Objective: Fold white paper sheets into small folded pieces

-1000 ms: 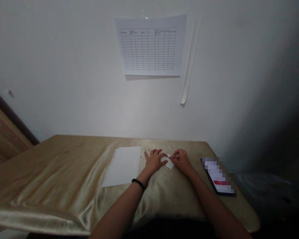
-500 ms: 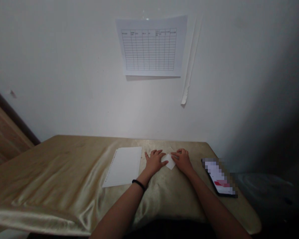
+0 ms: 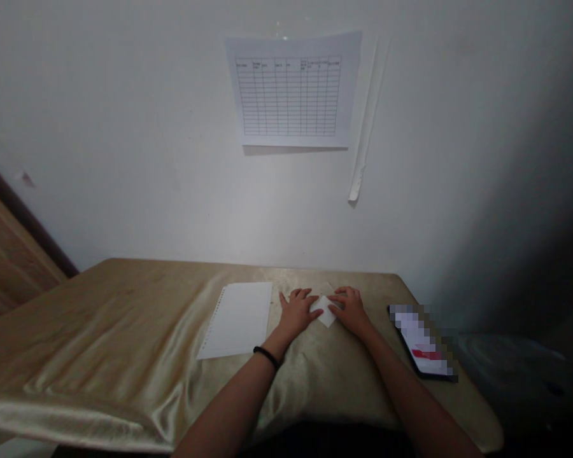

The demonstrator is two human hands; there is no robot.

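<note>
A small piece of folded white paper (image 3: 325, 312) lies on the cloth-covered table, turned so a corner points toward me. My left hand (image 3: 298, 312), with a black band at its wrist, holds the paper's left side between thumb and index finger; its other fingers are spread on the cloth. On the opposite side, my right hand (image 3: 352, 310) has thumb and index finger on the paper's right edge, its remaining fingers curled. The fingertips hide parts of both side edges. Left of my left hand lies a stack of white loose-leaf paper (image 3: 239, 321) with punched holes.
A phone (image 3: 423, 343), its screen blurred out, lies near the table's right edge. Shiny gold cloth (image 3: 124, 331) covers the table, wrinkled at left. On the wall behind hang a printed table sheet (image 3: 291, 95) and a peeling white strip (image 3: 363, 127).
The view has shifted very slightly. The right thumb and fingers have moved a little on the folded paper; both hands stay in the same place on it.
</note>
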